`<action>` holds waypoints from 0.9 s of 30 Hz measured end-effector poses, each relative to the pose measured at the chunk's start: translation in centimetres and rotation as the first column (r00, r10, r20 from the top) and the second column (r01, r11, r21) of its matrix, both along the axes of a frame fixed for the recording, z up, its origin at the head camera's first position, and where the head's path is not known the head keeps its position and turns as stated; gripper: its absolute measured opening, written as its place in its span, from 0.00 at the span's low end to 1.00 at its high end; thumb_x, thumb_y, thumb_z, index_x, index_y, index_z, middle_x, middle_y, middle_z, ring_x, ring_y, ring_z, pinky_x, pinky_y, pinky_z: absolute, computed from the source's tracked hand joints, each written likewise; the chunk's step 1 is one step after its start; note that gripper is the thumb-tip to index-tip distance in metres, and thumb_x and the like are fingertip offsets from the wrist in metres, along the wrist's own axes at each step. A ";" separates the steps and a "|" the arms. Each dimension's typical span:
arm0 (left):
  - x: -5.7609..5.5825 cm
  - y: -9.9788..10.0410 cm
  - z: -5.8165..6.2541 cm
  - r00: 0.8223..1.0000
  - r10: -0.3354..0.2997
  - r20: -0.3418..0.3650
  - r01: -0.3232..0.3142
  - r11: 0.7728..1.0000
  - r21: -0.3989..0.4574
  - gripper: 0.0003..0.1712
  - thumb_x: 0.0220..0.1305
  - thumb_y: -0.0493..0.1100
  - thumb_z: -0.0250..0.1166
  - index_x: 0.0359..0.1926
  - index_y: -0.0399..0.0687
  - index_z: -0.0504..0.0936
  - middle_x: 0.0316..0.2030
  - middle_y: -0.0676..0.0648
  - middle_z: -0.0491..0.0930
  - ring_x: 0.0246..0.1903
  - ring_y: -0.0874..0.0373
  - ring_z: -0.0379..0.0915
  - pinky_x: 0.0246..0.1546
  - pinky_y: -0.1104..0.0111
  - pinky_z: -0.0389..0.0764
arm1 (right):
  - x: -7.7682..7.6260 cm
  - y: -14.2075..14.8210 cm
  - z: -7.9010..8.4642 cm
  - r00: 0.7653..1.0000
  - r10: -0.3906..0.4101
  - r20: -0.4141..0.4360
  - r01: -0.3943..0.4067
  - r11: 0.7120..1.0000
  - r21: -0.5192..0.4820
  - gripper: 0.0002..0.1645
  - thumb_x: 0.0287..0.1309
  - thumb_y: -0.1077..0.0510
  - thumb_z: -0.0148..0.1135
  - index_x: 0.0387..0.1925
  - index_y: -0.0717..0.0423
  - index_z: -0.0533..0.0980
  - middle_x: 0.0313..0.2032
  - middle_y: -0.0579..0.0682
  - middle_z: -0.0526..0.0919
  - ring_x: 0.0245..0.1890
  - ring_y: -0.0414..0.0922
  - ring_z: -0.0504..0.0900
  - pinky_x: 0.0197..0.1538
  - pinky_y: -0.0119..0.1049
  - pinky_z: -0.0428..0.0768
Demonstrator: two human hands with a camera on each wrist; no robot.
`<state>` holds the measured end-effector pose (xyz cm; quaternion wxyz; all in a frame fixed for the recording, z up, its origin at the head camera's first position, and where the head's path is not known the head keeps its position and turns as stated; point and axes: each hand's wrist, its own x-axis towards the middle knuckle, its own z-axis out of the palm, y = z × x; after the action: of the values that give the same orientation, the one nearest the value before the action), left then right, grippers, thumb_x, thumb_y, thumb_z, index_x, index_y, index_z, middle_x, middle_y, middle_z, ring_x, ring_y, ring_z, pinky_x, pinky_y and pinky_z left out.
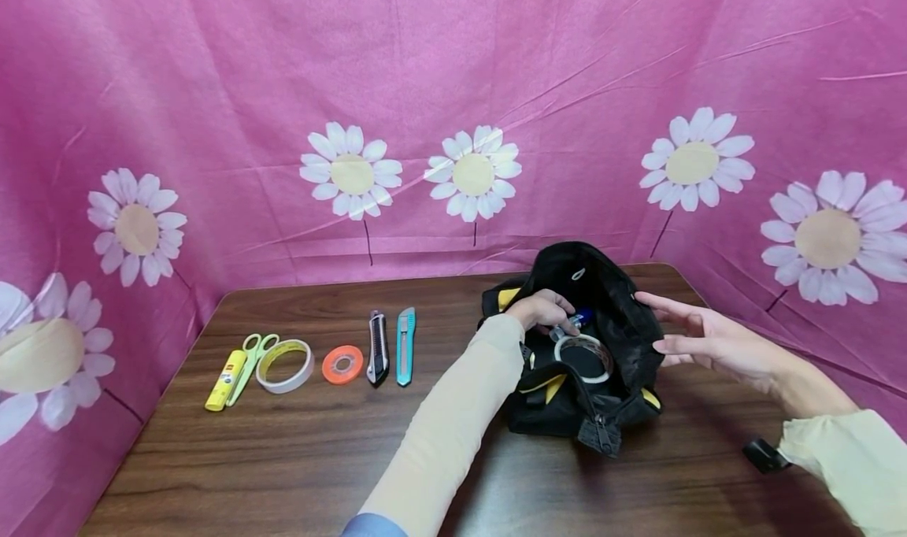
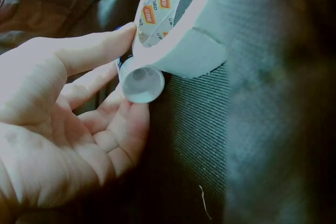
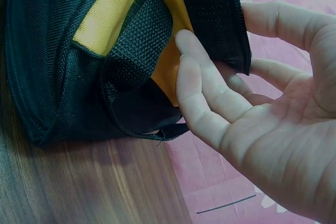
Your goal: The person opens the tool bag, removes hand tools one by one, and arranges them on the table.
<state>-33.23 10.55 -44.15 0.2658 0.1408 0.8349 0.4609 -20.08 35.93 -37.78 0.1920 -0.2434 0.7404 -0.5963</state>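
A black bag [image 1: 542, 420] with yellow trim stands unzipped on the table. My left hand [image 1: 542, 310] reaches into it and holds a small tube [image 2: 143, 85] with a pale, hollow round end; its blue part shows beyond the fingers in the head view. What kind of tube it is, I cannot tell. Against this tube lies a roll of tape [image 2: 197, 51], its printed core facing up in the bag. On the bag's right side, my right hand [image 1: 708, 344] grips the zippered rim, fingers pressed to the outer yellow and black fabric.
Left of the bag lie a teal utility knife [image 1: 405, 348], a black utility knife [image 1: 378, 349], an orange tape roll [image 1: 343, 374], a pale tape roll [image 1: 306, 372], green scissors [image 1: 244, 375] and a yellow glue stick [image 1: 225, 381]. A pink flowered cloth [image 1: 425, 64] hangs behind the table [image 1: 283, 466].
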 end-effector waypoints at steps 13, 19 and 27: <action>-0.1 -0.1 -0.1 1.000 -0.022 0.006 0.023 1.000 -0.006 0.18 0.60 0.38 0.75 0.52 0.46 0.86 0.36 0.57 0.81 0.32 0.63 0.74 0.33 0.68 0.77 | 0.0 0.1 -0.3 1.000 0.006 0.010 -0.006 1.000 -0.015 0.43 0.72 0.73 0.47 0.81 0.54 0.45 0.65 0.53 0.65 0.57 0.48 0.81 0.55 0.45 0.83; -0.1 -0.3 0.2 0.999 -0.039 0.036 0.038 0.999 0.026 0.11 0.63 0.38 0.71 0.47 0.43 0.85 0.29 0.56 0.77 0.28 0.63 0.71 0.30 0.68 0.76 | 0.1 0.1 -0.1 1.000 0.003 0.003 -0.003 1.000 -0.020 0.43 0.72 0.73 0.47 0.81 0.54 0.44 0.64 0.56 0.65 0.56 0.47 0.81 0.53 0.48 0.84; -0.3 -1.0 2.6 0.961 -0.103 0.256 0.096 0.994 0.043 0.08 0.67 0.38 0.67 0.29 0.42 0.83 0.23 0.49 0.77 0.23 0.58 0.73 0.34 0.64 0.79 | 0.2 -0.3 0.2 0.999 -0.048 0.006 0.048 0.998 0.034 0.43 0.72 0.71 0.50 0.81 0.54 0.45 0.64 0.59 0.62 0.55 0.47 0.82 0.52 0.45 0.84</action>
<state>-33.49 9.57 -41.51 0.3927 0.1255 0.7781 0.4739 -19.87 35.64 -37.56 0.1843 -0.2203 0.7554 -0.5890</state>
